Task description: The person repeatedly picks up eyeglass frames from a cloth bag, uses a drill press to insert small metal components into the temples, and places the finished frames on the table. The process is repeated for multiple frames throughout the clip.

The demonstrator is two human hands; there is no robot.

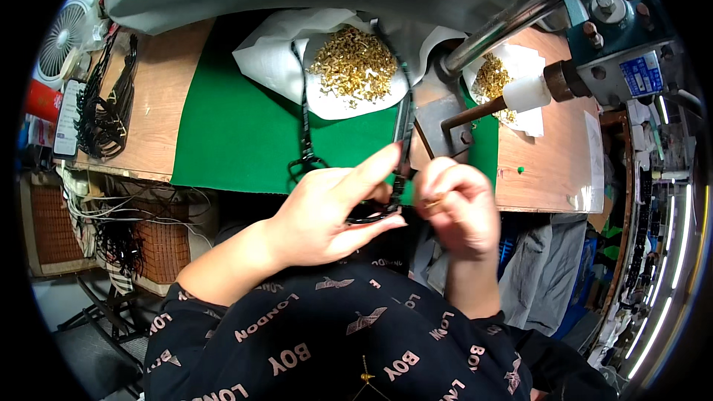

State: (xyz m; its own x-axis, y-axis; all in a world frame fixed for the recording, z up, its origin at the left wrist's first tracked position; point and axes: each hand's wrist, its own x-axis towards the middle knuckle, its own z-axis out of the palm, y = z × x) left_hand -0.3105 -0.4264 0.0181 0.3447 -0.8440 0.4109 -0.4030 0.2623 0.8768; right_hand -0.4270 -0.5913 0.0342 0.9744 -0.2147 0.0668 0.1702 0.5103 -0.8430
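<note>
My left hand [319, 212] is closed on a long, thin black strap [405, 108]. The strap loops up over the green mat [252, 137], and a buckle-like or knotted part hangs beside the wrist. Close by on the right, my right hand [464, 208] pinches a small gold-coloured metal piece [434, 204] between thumb and fingers. Its exact kind is too small to tell. Beyond the hands, a heap of small gold metal fittings [354, 65] lies on a white sheet [271, 63].
A metal hand press [605, 67] stands at the right, its lever bar [512, 26] reaching over the table. Behind it lies a second gold heap [490, 82] on white paper. At the left are a bundle of black straps [108, 115], a phone [69, 119] and a fan [65, 37].
</note>
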